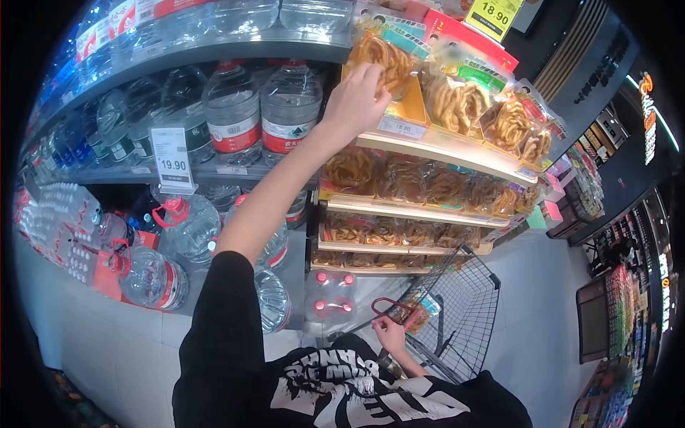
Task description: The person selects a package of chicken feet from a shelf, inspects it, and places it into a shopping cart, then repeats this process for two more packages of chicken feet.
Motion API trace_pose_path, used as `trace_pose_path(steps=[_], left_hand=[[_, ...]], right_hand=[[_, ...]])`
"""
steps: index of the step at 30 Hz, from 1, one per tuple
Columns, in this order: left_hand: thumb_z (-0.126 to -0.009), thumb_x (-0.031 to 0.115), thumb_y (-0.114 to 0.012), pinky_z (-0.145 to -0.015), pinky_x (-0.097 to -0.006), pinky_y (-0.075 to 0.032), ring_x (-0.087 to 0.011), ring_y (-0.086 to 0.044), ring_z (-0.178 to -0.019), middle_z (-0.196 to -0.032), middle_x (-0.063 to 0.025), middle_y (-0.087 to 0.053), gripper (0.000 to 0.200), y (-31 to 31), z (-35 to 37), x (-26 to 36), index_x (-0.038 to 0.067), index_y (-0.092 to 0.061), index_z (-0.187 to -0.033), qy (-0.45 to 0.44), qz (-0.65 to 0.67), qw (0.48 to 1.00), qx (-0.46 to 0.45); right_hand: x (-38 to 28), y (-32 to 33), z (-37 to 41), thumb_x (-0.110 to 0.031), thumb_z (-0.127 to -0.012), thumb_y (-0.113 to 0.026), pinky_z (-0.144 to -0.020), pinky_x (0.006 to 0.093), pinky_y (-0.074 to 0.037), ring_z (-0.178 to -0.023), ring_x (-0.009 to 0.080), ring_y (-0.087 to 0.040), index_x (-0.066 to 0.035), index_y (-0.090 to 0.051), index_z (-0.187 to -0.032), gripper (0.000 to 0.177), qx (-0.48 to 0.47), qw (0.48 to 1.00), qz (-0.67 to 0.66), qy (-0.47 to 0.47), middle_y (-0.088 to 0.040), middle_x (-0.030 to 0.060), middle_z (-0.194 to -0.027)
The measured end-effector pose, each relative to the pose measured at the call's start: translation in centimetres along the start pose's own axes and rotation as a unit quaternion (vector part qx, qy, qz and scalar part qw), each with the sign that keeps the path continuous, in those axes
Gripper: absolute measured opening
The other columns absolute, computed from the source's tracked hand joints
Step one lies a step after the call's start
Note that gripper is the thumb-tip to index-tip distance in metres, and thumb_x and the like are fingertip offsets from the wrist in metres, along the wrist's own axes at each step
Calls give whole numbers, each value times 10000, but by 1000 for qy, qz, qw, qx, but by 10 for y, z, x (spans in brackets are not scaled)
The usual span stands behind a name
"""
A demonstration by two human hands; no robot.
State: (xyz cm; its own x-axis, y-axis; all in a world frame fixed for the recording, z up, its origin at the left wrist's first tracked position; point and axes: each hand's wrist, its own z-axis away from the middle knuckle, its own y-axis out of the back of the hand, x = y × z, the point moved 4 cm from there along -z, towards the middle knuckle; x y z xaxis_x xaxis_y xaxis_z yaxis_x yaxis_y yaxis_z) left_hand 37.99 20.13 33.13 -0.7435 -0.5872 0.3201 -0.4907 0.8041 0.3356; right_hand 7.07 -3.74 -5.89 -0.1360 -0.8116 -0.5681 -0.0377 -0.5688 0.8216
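Head-camera view: the left hand (354, 100) is raised to the top tier of a yellow display shelf (428, 146), where a clear plastic bag of golden-brown twisted fried snacks (389, 60) stands upright at the left end of a row of similar bags. The fingers (372, 80) are held close together and bent over the lower front of that bag, touching it. The thumb is hidden, so it cannot be told whether the bag is actually pinched. The bag appears to rest on the shelf and is not yet lifted clear. A white price label reading 18.90 (400, 128) is fixed to the shelf edge just below the hand.

Lower down, the right hand (391, 334) is closed on the rear edge of a black wire shopping cart (464, 307), with the fingers wrapped round the bar beside a red loop handle (385, 303). A packet with an orange-brown filling (422, 312) is already lying inside the cart. By this showing, one item is judged collected, while the touched bag is neither taken off the shelf nor placed in the cart.

Large clear water bottles with red labels (288, 114) are stacked on the grey shelves to the left.
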Motion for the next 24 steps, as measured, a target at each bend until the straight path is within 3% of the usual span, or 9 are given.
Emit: trace_pose_path(steps=[1, 4, 8, 11, 14, 18, 21, 24], left_hand=[[-818, 180, -548, -824, -405, -467, -338, -558, -988, -1093, -165, -547, 330, -7, -11, -4, 14, -498, -1099, -2, 5, 1000, 0], [-797, 250, -554, -950, -445, -409, -407, -393, -1204, -1306, -258, -367, 541, -31, -44, -16, 31, -386, -1262, -30, -98, 995, -13], [-786, 290, -544, -1015, -477, -341, -439, -303, -1279, -1350, -312, -307, 631, -53, -91, -31, 45, -340, -1330, -63, -224, 972, -13], [-783, 337, -577, -982, -481, -351, -421, -355, -1246, -1316, -305, -356, 675, -55, -120, -47, 54, -324, -1341, -51, -355, 932, 42], [-766, 362, -619, -936, -479, -347, -374, -421, -1169, -1266, -263, -421, 747, -65, -125, -63, 61, -284, -1361, 95, -297, 948, -71], [-770, 324, -624, -900, -476, -375, -339, -447, -1119, -1140, -190, -483, 602, -63, -123, -63, 38, -365, -1233, 156, -224, 962, 26], [-777, 266, -625, -911, -475, -376, -337, -456, -1107, -1145, -174, -484, 535, -60, -127, -70, 25, -390, -1193, 193, -202, 960, 6], [-799, 206, -601, -896, -462, -414, -341, -472, -1091, -1147, -172, -487, 380, -58, -128, -75, 19, -486, -1110, 169, -220, 960, -38]], right_hand=[[0, 0, 0, -325, -823, -605, -629, 330, -495, -689, 219, -661, -88, -663, -844, 245, -5, 1000, 2, -13, -673, 45, -711], [-4, -1, 2, -306, -809, -612, -633, 338, -496, -698, 225, -661, -94, -664, -847, 221, -13, 999, 7, -40, -672, 55, -721], [-2, -5, 1, -283, -798, -611, -641, 350, -495, -698, 241, -658, -94, -666, -850, 203, 10, 998, -11, -58, -668, 75, -729], [-10, 3, 6, -264, -800, -606, -649, 349, -497, -704, 249, -657, -88, -666, -847, 192, 37, 995, -40, -83, -666, 79, -726], [-3, 0, 7, -225, -816, -587, -652, 319, -498, -710, 219, -665, -72, -657, -860, 174, 50, 990, -100, -85, -677, 70, -733], [-1, -3, 7, -209, -827, -574, -651, 298, -495, -714, 186, -669, -63, -651, -872, 171, 43, 987, -129, -87, -685, 58, -740], [-2, -1, 8, -212, -823, -573, -655, 298, -497, -715, 187, -669, -68, -653, -868, 171, 41, 988, -121, -93, -684, 53, -738], [-4, 0, 7, -215, -815, -574, -657, 301, -499, -712, 193, -668, -73, -655, -863, 170, 32, 990, -106, -84, -681, 49, -735]])
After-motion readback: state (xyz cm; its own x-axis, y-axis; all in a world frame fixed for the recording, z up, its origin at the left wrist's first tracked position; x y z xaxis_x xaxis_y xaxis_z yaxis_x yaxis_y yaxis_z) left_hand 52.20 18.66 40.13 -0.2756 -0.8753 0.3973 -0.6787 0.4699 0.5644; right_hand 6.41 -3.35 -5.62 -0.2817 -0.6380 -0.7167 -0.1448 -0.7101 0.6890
